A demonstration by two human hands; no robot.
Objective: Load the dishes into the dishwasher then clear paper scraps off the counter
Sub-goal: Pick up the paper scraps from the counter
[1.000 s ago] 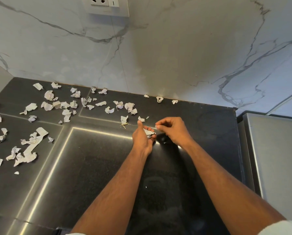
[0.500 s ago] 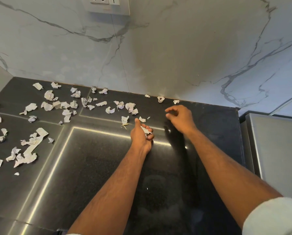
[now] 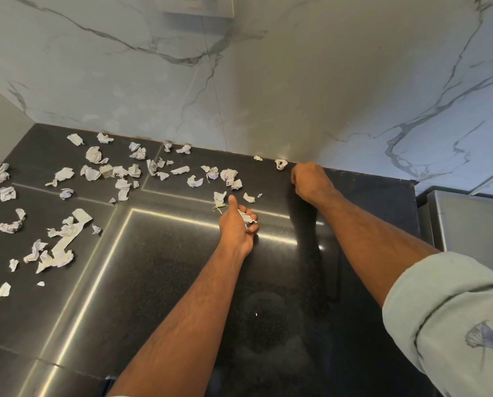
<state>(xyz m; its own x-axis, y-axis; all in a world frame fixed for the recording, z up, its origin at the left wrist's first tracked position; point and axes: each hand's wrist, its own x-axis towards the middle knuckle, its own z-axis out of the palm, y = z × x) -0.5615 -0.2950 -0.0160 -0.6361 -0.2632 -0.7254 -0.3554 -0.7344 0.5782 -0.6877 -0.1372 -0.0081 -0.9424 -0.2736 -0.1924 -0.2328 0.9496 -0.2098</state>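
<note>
Here, crumpled paper scraps [image 3: 246, 219] are gripped in the curled left hand [image 3: 237, 224]; the right hand [image 3: 311, 183] is curled by the wall, its hold unclear, beside a scrap [image 3: 281, 164] on the counter [image 3: 168, 267].

White marble wall [image 3: 325, 81] with grey veins, a socket plate [image 3: 199, 7] at its top edge, and a steel appliance [image 3: 474, 222] at right

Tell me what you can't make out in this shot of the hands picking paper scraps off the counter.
- Head view: the right hand shows only its back, so its fingertips, and any scrap in them, are hidden.
- How many scraps the left hand holds: its curled fingers cover most of them.
- Wall fitting: cut off by the top edge.
- Print on the counter scraps: too small.
</note>
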